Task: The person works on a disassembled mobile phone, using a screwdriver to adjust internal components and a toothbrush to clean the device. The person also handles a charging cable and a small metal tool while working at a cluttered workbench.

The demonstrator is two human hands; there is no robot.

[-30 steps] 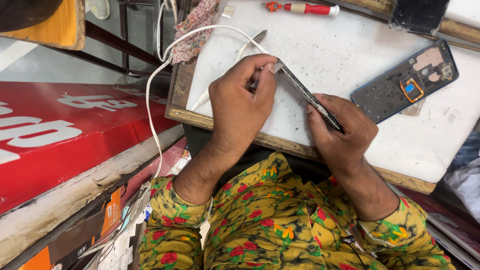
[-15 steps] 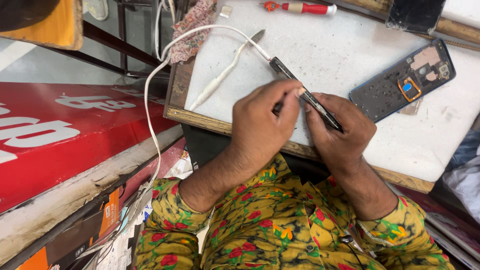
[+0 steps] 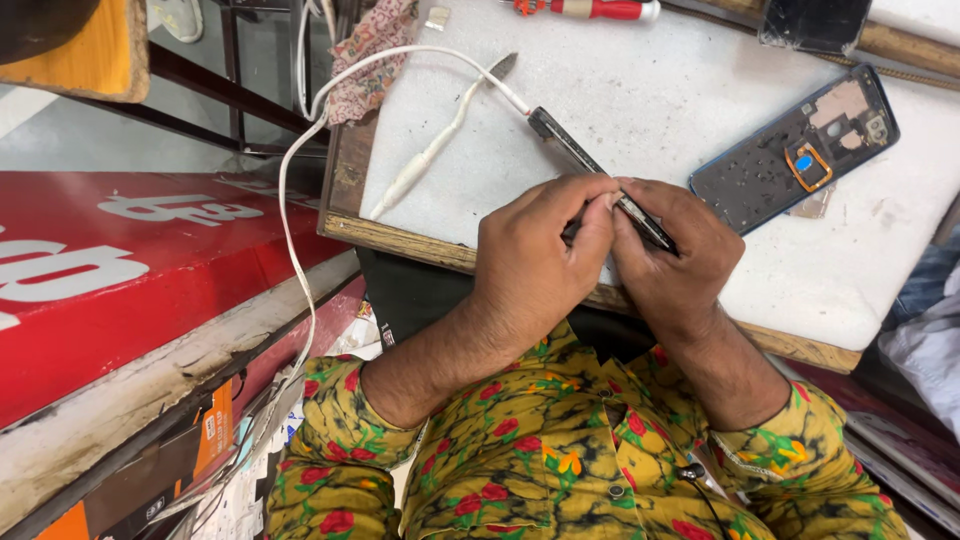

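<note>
The phone (image 3: 590,170) is held on its thin edge above the white worktop (image 3: 700,120), and that makes it easy to lose: if the fingers press unevenly, it may twist out of the grip and drop onto the board, or the screen may crack along the pinched edge. The white cable (image 3: 400,60) plugged into its far end could also tug it sideways if it snags on the table's wooden rim. The left hand (image 3: 535,265) is curled closed, its thumb and fingertips pinching the near part of the phone from the left. The right hand (image 3: 670,260) is likewise closed, wrapped around the same end from the other side, so both hands meet at the near end. A phone back cover (image 3: 790,150) lies apart to the right, a red screwdriver (image 3: 590,8) at the far edge.
</note>
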